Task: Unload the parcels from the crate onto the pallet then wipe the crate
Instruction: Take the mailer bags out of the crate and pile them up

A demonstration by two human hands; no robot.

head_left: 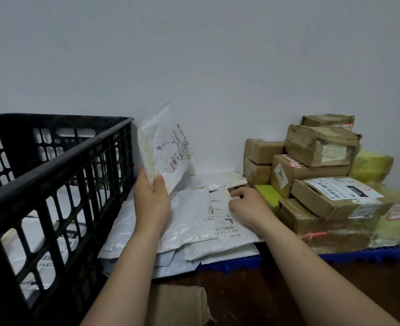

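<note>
One black slatted crate (53, 168) fills the space to the left of the left grip (150, 201), its near wall just beside that forearm, and white parcels (47, 258) show through its slats, still lying on the bottom. Right of the right grip (246, 205) is a stack of brown taped boxes (311, 171), several layers high, with two yellow-wrapped ones among them. It stands on a blue pallet (358, 254) against the pale wall (194, 55). Under and between both grips spreads a loose pile of white mailers (189, 217), overlapping each other on the pallet's left part and overhanging its front edge. Both forearms are bare and reach forward from the lower edge of the view over the dark table (253, 290). The left grip is raised with its back to the camera. Its thumb is pressed on the front of a crumpled white mailer (163, 147) at the lower corner and its fingers are hidden behind, so the mailer stands upright above the pile, label side facing right. The right grip lies lower, palm down on the pile, with bent fingers whose tips touch a labelled mailer (220, 208); whether they pinch it I cannot tell. Near the left elbow, a folded beige cloth (177, 304) lies on the table.
</note>
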